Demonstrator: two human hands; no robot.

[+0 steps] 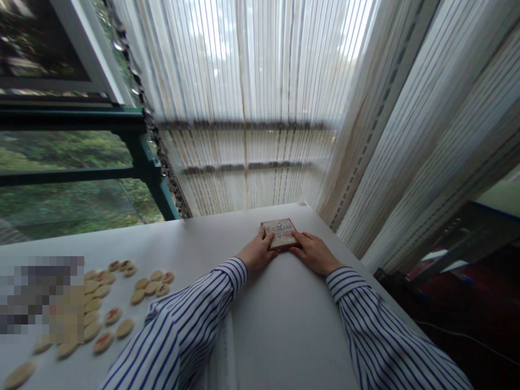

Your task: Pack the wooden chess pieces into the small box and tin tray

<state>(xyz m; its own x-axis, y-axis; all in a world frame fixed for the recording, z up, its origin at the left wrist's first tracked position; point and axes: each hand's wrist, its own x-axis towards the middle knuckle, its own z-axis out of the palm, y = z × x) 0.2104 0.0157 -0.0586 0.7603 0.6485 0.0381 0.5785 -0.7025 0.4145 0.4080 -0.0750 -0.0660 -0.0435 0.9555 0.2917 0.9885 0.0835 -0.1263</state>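
**Flat square box (280,229) gripped between left hand (257,252) and right hand (316,253)**

The box is located near the far right corner of the white table (288,325). Its near left corner is gripped by the left hand and its near right corner by the right hand; fingertips are placed over the lid edge on both sides. Dark characters are printed on the pale lid. Whether the underside is seated on the tabletop cannot be determined.

Round wooden game pieces (112,316) are spread over the left side of the table, well apart from the box; some are marked in red. Both forearms are covered by blue-and-white striped sleeves (179,325). A sheer striped curtain (260,97) is hung beyond the far edge.
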